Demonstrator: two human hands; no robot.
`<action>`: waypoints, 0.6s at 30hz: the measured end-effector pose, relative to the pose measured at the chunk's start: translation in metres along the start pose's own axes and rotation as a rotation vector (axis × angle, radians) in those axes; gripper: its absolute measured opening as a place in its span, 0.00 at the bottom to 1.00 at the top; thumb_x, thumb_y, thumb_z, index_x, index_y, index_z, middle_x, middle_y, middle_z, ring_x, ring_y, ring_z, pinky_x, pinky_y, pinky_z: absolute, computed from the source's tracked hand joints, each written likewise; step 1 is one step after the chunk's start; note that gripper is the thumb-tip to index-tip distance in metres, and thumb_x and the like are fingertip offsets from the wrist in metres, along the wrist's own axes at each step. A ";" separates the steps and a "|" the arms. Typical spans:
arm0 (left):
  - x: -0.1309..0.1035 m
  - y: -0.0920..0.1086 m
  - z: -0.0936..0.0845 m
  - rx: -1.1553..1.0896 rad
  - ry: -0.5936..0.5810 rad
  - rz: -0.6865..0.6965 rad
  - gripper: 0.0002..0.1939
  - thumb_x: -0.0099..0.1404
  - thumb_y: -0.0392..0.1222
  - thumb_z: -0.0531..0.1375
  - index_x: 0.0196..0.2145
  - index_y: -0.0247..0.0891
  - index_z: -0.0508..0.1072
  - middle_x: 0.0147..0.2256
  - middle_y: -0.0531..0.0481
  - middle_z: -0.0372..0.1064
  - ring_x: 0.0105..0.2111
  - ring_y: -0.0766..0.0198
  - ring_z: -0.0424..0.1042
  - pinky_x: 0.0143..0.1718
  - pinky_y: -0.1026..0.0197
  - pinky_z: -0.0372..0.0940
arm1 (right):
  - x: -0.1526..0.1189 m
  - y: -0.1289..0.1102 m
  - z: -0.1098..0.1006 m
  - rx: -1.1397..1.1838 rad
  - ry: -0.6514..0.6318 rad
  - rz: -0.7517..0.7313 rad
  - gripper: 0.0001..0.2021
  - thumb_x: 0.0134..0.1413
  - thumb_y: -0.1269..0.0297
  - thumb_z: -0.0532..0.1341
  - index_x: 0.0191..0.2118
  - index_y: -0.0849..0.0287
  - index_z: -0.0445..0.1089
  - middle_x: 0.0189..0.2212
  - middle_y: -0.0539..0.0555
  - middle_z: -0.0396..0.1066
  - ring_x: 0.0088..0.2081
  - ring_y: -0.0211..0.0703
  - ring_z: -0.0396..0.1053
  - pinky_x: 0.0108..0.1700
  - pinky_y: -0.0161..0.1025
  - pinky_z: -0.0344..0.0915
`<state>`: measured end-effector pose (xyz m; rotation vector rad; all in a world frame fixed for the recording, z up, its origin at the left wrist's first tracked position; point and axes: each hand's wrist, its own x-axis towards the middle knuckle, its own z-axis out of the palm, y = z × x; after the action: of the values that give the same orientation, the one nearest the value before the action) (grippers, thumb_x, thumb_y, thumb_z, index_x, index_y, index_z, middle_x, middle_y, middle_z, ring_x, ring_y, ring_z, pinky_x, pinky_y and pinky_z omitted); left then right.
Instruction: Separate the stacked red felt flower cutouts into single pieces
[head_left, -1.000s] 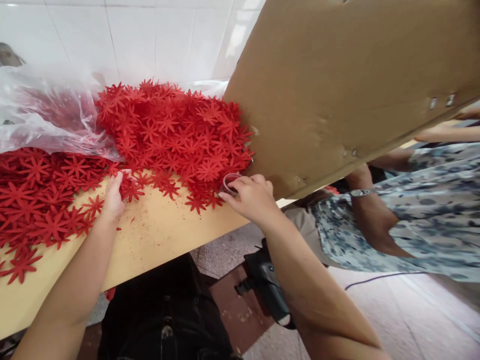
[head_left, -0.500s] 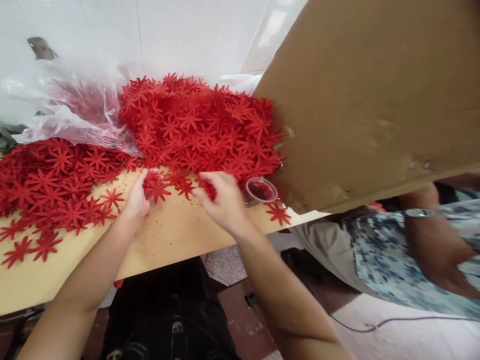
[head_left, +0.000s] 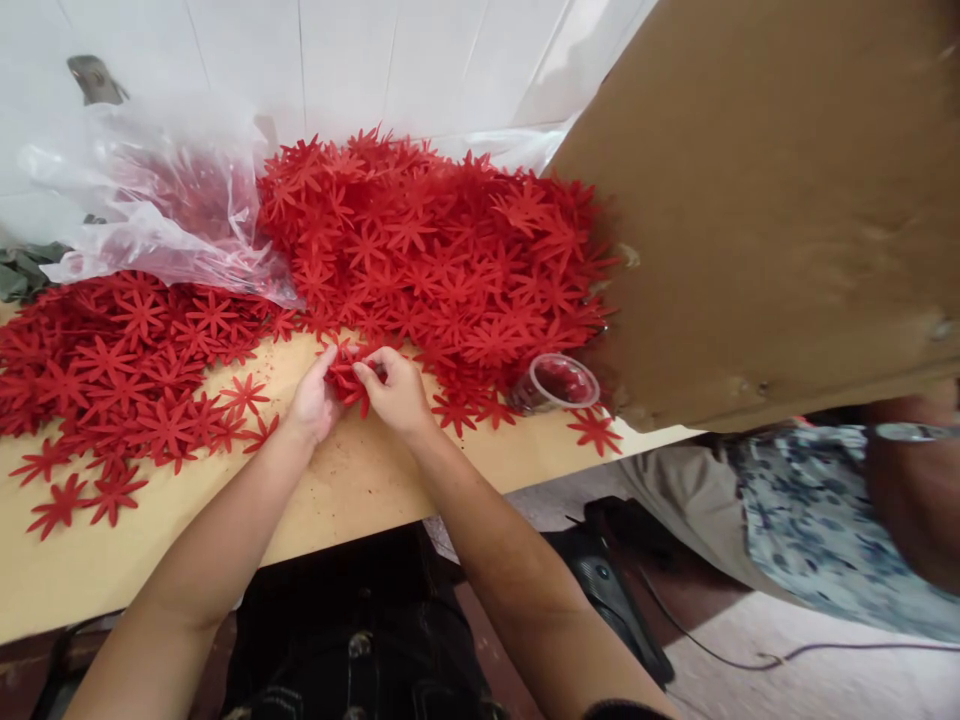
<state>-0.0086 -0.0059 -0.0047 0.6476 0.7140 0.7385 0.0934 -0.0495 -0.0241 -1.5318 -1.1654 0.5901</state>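
Note:
Near the middle of the table's front part, my left hand (head_left: 313, 402) is closed round a red flower-shaped cutout (head_left: 347, 380) with narrow petals. My right hand (head_left: 399, 393) meets it from the other side, thumb and fingers pinched on the same red flower. Whether a smaller piece sits between those fingertips is hidden. Behind both hands rises a large heap of red flowers (head_left: 435, 250). To the right of my right hand stands a clear plastic cup (head_left: 559, 383) with dark red bits in it.
Another pile of red flowers (head_left: 112, 370) spreads over the left of the table (head_left: 330, 500). A clear plastic bag (head_left: 180, 230) lies against the white wall. On the right a big cardboard sheet (head_left: 765, 220) slants over the table. Beyond it sits a person in a patterned shirt (head_left: 810, 520).
My right hand has moved left from beside the cup to the flower in my left hand, and its fingers have closed. The camera view has shifted slightly.

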 end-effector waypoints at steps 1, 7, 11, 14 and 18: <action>0.000 -0.001 -0.002 0.018 -0.029 0.014 0.13 0.57 0.49 0.57 0.33 0.36 0.70 0.26 0.52 0.71 0.28 0.67 0.71 0.27 0.66 0.63 | 0.002 0.002 0.000 -0.003 0.020 0.004 0.09 0.50 0.58 0.55 0.26 0.57 0.60 0.21 0.48 0.63 0.24 0.36 0.61 0.30 0.36 0.59; 0.007 -0.006 -0.010 0.095 0.028 0.078 0.17 0.41 0.37 0.68 0.31 0.36 0.70 0.25 0.56 0.70 0.25 0.71 0.69 0.30 0.67 0.63 | 0.008 0.002 0.006 -0.022 0.005 -0.085 0.08 0.52 0.59 0.52 0.31 0.59 0.62 0.29 0.54 0.66 0.31 0.39 0.65 0.37 0.40 0.64; 0.010 -0.006 -0.011 0.126 0.120 0.109 0.17 0.37 0.31 0.67 0.29 0.34 0.71 0.24 0.56 0.70 0.25 0.72 0.69 0.32 0.67 0.64 | 0.001 -0.016 -0.026 -0.202 0.068 -0.226 0.12 0.53 0.58 0.54 0.38 0.61 0.65 0.37 0.59 0.66 0.35 0.41 0.66 0.39 0.41 0.65; 0.011 -0.004 -0.011 0.150 0.182 0.131 0.17 0.37 0.31 0.66 0.29 0.35 0.71 0.24 0.57 0.70 0.24 0.73 0.68 0.28 0.68 0.63 | -0.007 -0.029 -0.083 -0.434 0.194 -0.299 0.11 0.54 0.59 0.54 0.37 0.61 0.68 0.35 0.58 0.68 0.37 0.43 0.66 0.42 0.43 0.64; 0.013 -0.002 -0.011 0.151 0.228 0.195 0.17 0.37 0.32 0.66 0.29 0.34 0.71 0.25 0.57 0.70 0.24 0.73 0.67 0.28 0.68 0.63 | -0.008 -0.027 -0.165 -0.872 0.281 -0.046 0.08 0.48 0.60 0.59 0.30 0.59 0.69 0.29 0.55 0.69 0.33 0.46 0.65 0.41 0.46 0.62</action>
<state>-0.0097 0.0064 -0.0172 0.7858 0.9309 0.9549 0.2193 -0.1315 0.0498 -2.2096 -1.2990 -0.2218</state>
